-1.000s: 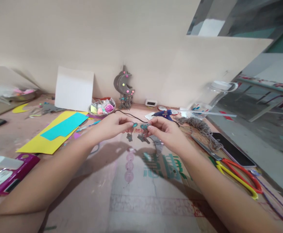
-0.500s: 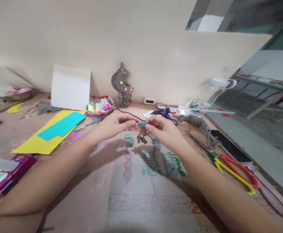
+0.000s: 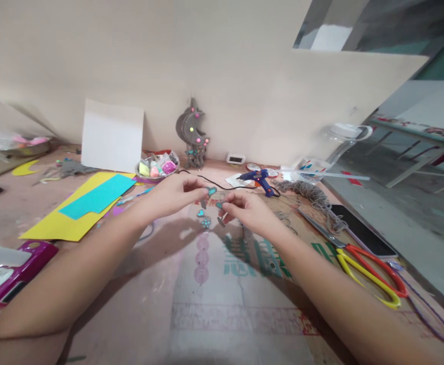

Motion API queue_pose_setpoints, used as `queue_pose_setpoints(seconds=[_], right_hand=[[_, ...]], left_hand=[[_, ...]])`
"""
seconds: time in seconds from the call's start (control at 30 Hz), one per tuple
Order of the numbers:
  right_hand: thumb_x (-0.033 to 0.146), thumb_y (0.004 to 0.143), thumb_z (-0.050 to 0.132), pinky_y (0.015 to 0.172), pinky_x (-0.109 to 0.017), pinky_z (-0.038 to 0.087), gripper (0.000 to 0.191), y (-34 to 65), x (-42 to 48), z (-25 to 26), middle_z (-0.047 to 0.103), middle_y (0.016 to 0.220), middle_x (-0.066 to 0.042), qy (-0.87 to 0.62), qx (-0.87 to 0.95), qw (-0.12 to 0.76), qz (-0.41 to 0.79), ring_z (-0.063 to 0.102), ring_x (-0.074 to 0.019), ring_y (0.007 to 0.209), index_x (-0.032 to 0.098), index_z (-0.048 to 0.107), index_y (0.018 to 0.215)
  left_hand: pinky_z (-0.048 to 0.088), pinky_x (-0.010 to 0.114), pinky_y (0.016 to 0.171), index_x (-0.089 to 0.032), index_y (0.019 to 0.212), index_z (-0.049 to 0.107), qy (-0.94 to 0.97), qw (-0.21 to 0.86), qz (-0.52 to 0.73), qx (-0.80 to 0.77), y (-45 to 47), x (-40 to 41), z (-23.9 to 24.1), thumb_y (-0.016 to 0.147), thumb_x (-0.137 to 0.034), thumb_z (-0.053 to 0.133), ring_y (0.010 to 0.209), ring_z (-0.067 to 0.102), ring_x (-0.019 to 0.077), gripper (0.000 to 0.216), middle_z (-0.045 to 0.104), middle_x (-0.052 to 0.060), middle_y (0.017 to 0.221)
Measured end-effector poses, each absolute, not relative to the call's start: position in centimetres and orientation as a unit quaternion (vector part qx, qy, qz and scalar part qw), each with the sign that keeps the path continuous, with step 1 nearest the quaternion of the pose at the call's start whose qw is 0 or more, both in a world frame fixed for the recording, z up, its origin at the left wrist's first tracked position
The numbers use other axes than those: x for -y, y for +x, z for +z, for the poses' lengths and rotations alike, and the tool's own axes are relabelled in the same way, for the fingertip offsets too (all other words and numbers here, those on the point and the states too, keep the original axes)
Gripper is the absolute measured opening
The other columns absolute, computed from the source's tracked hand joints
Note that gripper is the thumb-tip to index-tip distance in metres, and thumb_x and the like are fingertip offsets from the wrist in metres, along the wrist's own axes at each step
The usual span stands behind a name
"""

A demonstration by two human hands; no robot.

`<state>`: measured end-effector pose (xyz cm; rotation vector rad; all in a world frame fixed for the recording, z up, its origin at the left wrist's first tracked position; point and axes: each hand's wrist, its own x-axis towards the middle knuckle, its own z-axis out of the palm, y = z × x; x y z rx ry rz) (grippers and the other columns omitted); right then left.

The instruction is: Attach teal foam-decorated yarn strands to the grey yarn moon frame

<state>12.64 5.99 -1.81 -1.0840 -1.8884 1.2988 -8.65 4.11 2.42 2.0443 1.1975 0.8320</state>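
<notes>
My left hand (image 3: 181,193) pinches a small teal and grey charm (image 3: 211,191) between thumb and fingertips. Close by on the right, my right hand (image 3: 246,209) has its fingers closed on another small teal piece (image 3: 219,205), with a grey bit hanging below it. The exact shape of both pieces is too small to make out. Between and below the hands, a teal heart (image 3: 200,213) and a teal-dotted grey piece (image 3: 205,223) lie on the table. Just beyond stands a blue glue gun (image 3: 258,178) with a black cord.
Large scissors (image 3: 370,268), a dark phone (image 3: 362,230) and grey yarn (image 3: 313,195) lie to the right. Yellow and teal sheets (image 3: 54,225) and a purple device (image 3: 20,271) are on the left. A grey moon ornament (image 3: 191,126) hangs on the wall.
My hands have moved apart from where they met. The left now has one teal piece and the right another, slightly lower and nearer to me.
</notes>
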Motion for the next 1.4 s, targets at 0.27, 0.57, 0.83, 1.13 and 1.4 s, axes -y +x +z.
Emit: queue_pose_setpoints(seconds=[0.27, 0.57, 0.83, 1.13, 1.4], right_hand=[[0.020, 0.083, 0.058, 0.090, -0.035, 0.052, 0.031, 13.0, -7.0, -2.7, 0.069, 0.109, -0.007, -0.368, 0.756, 0.358, 0.407, 0.066, -0.0173, 0.099, 0.019, 0.061, 0.114], [0.017, 0.087, 0.053, 0.089, -0.041, 0.050, 0.023, 20.9, -5.3, -4.7, 0.069, 0.106, -0.010, -0.465, 0.835, 0.246, 0.159, 0.063, -0.0227, 0.098, 0.017, 0.065, 0.106], [0.018, 0.090, 0.054, 0.088, -0.041, 0.049, 0.022, 23.5, -5.8, -7.8, 0.065, 0.099, -0.011, -0.433, 0.878, 0.195, 0.061, 0.059, -0.0239, 0.097, 0.017, 0.067, 0.107], [0.018, 0.092, 0.048, 0.094, -0.036, 0.046, 0.025, 26.4, -7.5, -5.6, 0.068, 0.112, -0.009, -0.490, 0.840, 0.222, 0.072, 0.061, -0.0194, 0.105, 0.019, 0.065, 0.111], [0.021, 0.076, 0.072, 0.092, -0.039, 0.044, 0.034, 31.7, -10.2, -5.4, 0.065, 0.107, -0.009, -0.496, 0.856, 0.120, 0.083, 0.059, -0.0230, 0.102, 0.021, 0.069, 0.110]], left_hand=[[0.045, 0.020, 0.065, -0.017, 0.079, 0.068, 0.777, 0.364, 0.284, -0.428, -7.6, -2.7, 3.1, 0.087, -0.035, 0.054, 0.071, 0.060, 0.0111, 0.025, 0.067, -0.001, 0.076], [0.041, 0.020, 0.048, -0.018, 0.087, 0.065, 0.696, 0.528, 0.194, -0.447, -3.4, -1.4, -0.7, 0.084, -0.040, 0.056, 0.048, 0.054, 0.0101, 0.025, 0.060, -0.004, 0.060], [0.040, 0.022, 0.055, -0.015, 0.080, 0.065, 0.714, 0.468, 0.208, -0.477, -0.9, -3.0, -5.5, 0.083, -0.038, 0.053, 0.061, 0.056, 0.0137, 0.026, 0.063, 0.001, 0.068], [0.043, 0.035, 0.096, -0.021, 0.082, 0.060, 0.838, 0.333, 0.246, -0.356, 0.5, -1.0, -7.0, 0.088, -0.024, 0.050, 0.108, 0.059, 0.0200, 0.012, 0.068, 0.005, 0.115], [0.047, 0.028, 0.087, -0.019, 0.078, 0.058, 0.797, 0.358, 0.242, -0.422, 0.4, -1.1, -7.3, 0.089, -0.024, 0.047, 0.097, 0.063, 0.0167, 0.016, 0.069, 0.002, 0.101]])
